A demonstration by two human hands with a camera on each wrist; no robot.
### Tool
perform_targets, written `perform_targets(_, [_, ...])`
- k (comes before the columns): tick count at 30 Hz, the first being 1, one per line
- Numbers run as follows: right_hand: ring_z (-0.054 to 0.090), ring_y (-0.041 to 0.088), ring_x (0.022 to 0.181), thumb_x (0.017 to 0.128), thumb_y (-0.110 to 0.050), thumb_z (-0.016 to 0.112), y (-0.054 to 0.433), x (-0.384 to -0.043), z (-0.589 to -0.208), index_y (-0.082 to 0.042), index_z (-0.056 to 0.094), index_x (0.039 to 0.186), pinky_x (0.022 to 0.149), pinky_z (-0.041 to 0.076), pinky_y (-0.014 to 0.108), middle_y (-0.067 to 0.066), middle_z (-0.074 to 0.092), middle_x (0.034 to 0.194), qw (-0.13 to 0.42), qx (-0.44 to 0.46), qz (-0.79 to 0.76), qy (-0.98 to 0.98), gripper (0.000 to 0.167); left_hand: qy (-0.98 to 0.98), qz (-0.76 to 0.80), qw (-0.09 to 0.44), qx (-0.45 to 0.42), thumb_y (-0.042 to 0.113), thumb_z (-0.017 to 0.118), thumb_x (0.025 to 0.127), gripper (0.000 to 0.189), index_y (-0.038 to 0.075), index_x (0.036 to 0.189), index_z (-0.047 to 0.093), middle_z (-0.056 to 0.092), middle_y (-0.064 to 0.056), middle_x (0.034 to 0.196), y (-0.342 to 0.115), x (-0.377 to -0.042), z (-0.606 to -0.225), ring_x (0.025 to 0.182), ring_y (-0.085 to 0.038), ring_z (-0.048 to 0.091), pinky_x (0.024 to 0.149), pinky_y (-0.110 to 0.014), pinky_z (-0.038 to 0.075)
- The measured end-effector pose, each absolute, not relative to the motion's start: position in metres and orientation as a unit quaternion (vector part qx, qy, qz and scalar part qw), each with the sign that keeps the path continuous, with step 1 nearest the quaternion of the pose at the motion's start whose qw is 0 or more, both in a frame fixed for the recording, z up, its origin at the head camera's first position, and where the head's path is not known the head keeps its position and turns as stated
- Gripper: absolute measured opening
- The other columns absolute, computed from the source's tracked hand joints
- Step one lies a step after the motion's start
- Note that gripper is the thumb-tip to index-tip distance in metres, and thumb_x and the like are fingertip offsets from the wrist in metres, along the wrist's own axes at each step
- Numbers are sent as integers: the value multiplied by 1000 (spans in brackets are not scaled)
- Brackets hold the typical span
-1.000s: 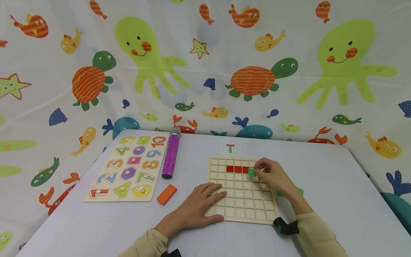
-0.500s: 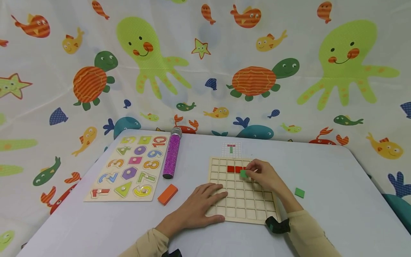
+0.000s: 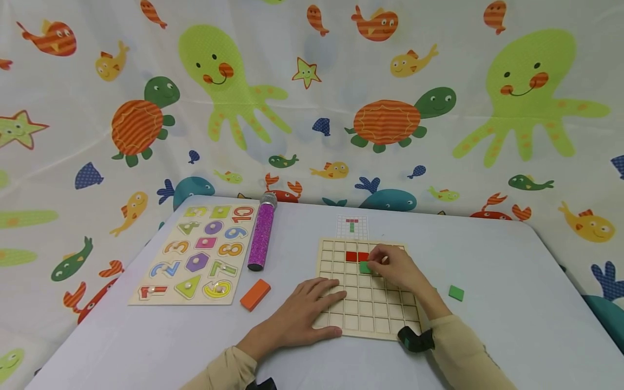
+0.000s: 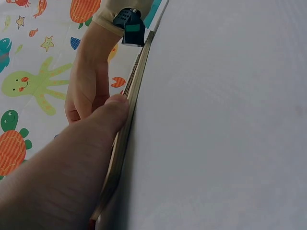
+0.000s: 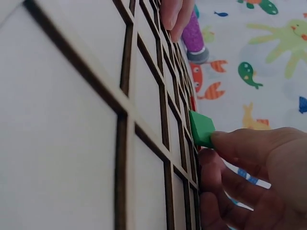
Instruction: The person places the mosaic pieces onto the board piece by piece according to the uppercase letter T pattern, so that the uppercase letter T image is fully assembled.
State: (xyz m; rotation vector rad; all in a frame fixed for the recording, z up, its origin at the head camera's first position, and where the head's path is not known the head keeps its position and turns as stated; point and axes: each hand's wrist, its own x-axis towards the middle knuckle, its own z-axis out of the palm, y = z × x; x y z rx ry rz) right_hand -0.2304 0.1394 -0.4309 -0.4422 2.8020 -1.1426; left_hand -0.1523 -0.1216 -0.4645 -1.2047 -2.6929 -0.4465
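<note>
On the white table [image 3: 517, 287] lies the gridded board [image 3: 365, 324]. The left hand [image 3: 303, 311] lies on its left side, palm down, fingers extended and slightly parted, the thumb spread toward the near edge; it grasps nothing. The right hand [image 3: 397, 266] reaches over the board's right edge, wrist raised, thumb and forefinger drawn together to pinch a green tile [image 3: 364, 267]. That tile sits tilted just on the near side of the red tiles [image 3: 351, 257]; whether it touches the grid I cannot tell.
</note>
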Motion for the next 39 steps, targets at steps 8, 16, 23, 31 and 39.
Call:
perform_targets(8, [52, 14, 74, 88, -18, 65, 138, -228, -428, -13, 66, 90, 67, 44, 27, -1, 60, 80, 45, -142, -353, 924, 6, -901, -149, 73, -401, 67, 43, 88, 69, 29, 145, 36, 34, 0, 150, -120, -152, -463, 138, -20, 31, 110, -45, 31])
perform_targets(16, [53, 14, 76, 88, -21, 65, 139, -226, -427, -13, 68, 92, 69, 45, 28, -1, 63, 82, 43, -146, -344, 927, 9, -901, -153, 69, -400, 67, 43, 88, 69, 29, 145, 36, 34, 1, 151, -119, -152, -464, 138, -20, 30, 109, -46, 32])
perform_targets(23, [55, 12, 75, 90, -20, 64, 146, -224, -425, -14, 68, 94, 69, 47, 27, -2, 64, 84, 32, -165, -346, 923, 9, -901, -152, 68, -399, 67, 43, 88, 69, 29, 145, 36, 34, 1, 151, -119, -152, -463, 138, -20, 31, 109, -45, 32])
perform_targets(31, [56, 12, 79, 91, -18, 62, 163, -218, -420, -13, 67, 96, 71, 48, 28, -2, 65, 88, 13, -176, -337, 925, 9, -901, -151, 74, -400, 66, 44, 88, 68, 29, 145, 37, 36, 0, 150, -119, -152, -464, 137, -21, 33, 109, -45, 32])
perform_targets(39, [57, 13, 79, 91, -18, 62, 187, -208, -415, -12, 65, 98, 68, 48, 27, -1, 65, 88, 10, -154, -321, 934, 10, -902, -157, 65, -397, 65, 45, 88, 68, 28, 145, 37, 35, 0, 150, -121, -151, -462, 137, -21, 32, 109, -46, 31])
